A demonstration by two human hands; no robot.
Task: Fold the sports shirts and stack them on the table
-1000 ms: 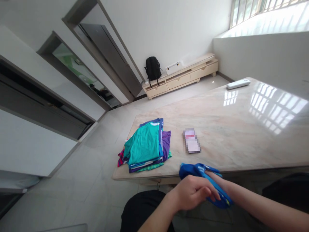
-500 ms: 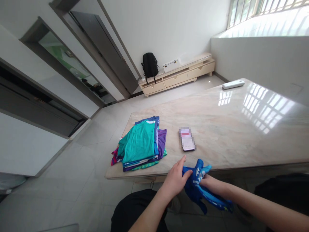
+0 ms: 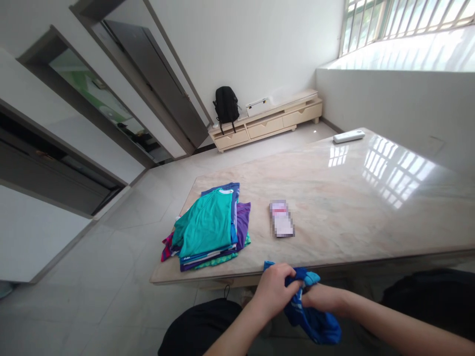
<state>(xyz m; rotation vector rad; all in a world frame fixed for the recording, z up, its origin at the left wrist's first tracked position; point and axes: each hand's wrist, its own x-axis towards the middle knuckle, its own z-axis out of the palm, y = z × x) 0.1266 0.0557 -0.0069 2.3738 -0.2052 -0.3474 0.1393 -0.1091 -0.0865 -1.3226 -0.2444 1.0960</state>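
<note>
A crumpled blue garment (image 3: 313, 324) with lighter blue parts hangs between my hands, just off the table's front edge; its exact cut cannot be made out. My left hand (image 3: 276, 288) is closed on its upper left part, fingers curled over the fabric. My right hand (image 3: 322, 299) grips it from the right, with the fingertips hidden in the folds. To the left, a stack of folded clothes lies on the table, with a teal shirt (image 3: 206, 220) on top and purple cloth (image 3: 243, 222) sticking out at its side.
A phone (image 3: 282, 220) lies on the marble-look table (image 3: 315, 198) right of the stack. At the far end rests a white oblong object (image 3: 349, 136). Beyond, a low cabinet (image 3: 267, 127) carries a black backpack (image 3: 226, 106). My knee (image 3: 200, 321) is under the table edge.
My left hand has gone from fingers extended against the blue garment to closed on it. The garment is bunched tighter and lower, and the view has shifted slightly.
</note>
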